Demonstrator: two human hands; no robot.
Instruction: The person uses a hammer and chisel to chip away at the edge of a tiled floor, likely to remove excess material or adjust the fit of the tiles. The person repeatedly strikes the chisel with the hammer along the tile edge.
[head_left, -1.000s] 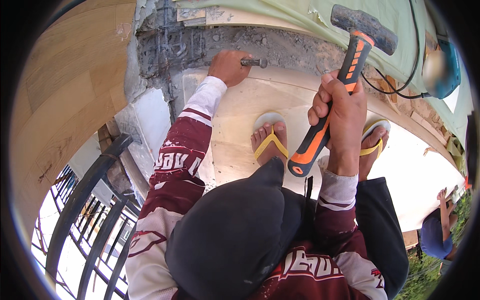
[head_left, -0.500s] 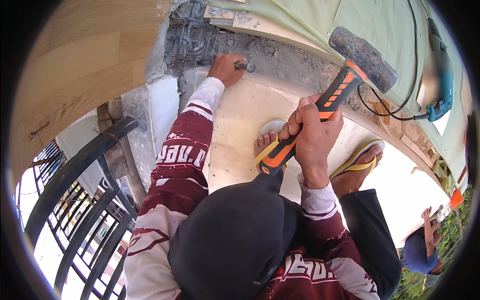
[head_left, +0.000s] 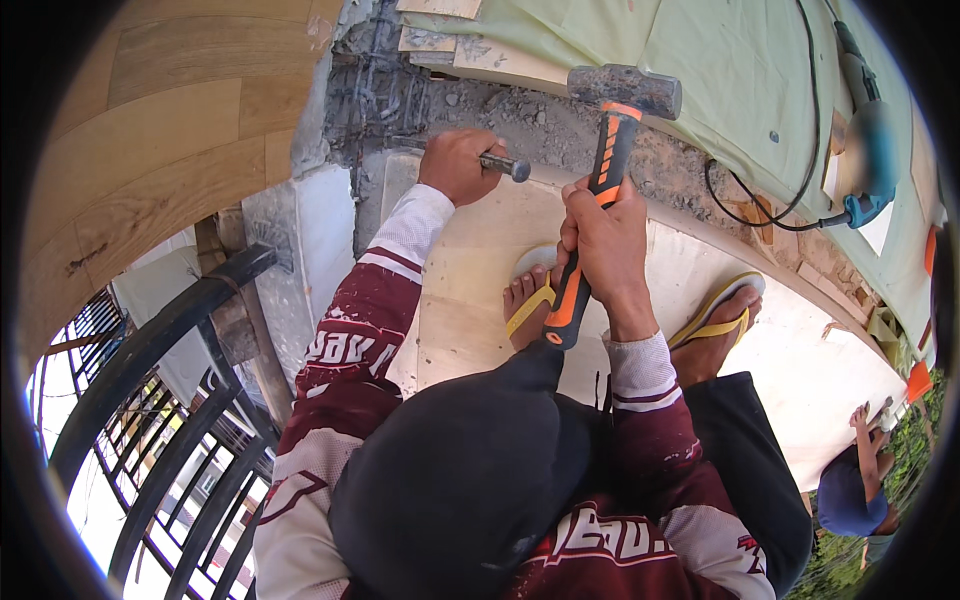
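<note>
My left hand (head_left: 460, 167) is wrapped round a steel chisel (head_left: 507, 166). Its struck end sticks out to the right of my fist, and its shaft shows again on the left, toward the broken concrete (head_left: 385, 90) with exposed bars. In my right hand (head_left: 610, 245) is a sledgehammer (head_left: 628, 90) with an orange and black handle. The dark metal head is up, above and to the right of the chisel's end and apart from it. My fingers close round the middle of the handle.
A black railing (head_left: 150, 340) curves along the left, below wood-look tiles (head_left: 190, 90). Pale green sheeting (head_left: 720, 80) covers the far right, where a teal power tool (head_left: 875, 160) lies with its cord. Rubble (head_left: 540, 115) lines the step edge. Another person (head_left: 850, 490) is at the lower right.
The sledgehammer has swung left, its head nearer the chisel and its handle more upright. My left hand and the chisel sit slightly lower, the chisel's end tilted down to the right.
</note>
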